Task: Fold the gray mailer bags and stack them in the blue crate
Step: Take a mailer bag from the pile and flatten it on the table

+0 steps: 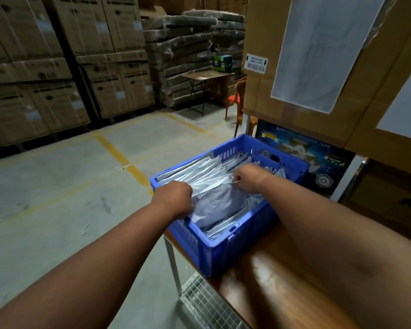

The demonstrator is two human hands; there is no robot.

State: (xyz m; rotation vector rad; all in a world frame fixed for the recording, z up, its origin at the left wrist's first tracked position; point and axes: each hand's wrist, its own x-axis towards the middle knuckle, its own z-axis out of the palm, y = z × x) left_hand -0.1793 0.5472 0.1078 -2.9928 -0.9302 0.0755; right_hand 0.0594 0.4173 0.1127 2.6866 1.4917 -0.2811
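A blue crate stands on the left end of a wooden table, filled with several gray mailer bags. One gray mailer bag lies on top in the crate's middle. My left hand grips its left edge at the crate's near-left wall, fingers curled. My right hand pinches the bag's upper right edge further back in the crate. Folded bags fill the crate's far-left part.
Large cardboard boxes rise directly behind the crate on the right, above a dark blue printed box. A wire rack sits under the table. Stacked cartons, a small folding table and an orange chair stand across the concrete floor.
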